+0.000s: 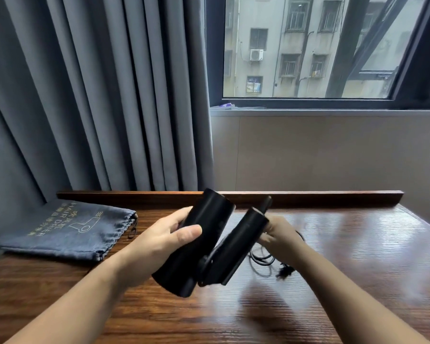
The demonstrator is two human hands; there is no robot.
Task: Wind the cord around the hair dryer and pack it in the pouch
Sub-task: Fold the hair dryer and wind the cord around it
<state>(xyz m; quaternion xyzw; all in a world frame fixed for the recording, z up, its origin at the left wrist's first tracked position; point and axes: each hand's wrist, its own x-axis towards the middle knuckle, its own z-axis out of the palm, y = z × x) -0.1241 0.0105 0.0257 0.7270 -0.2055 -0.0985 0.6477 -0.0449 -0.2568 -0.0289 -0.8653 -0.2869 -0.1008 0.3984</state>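
Above the counter (333,244): left hand (159,239) grips hair dryer (196,239) barrel, right hand (278,237) its folding handle. Rigid, smooth; cord (261,259) limp, unwound.

Cord (263,259) and plug (284,272) blur behind the right hand (279,238).

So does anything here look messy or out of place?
Only the cord: it lies in loose loops on the table behind the right hand, not wound on the dryer. The pouch lies flat.
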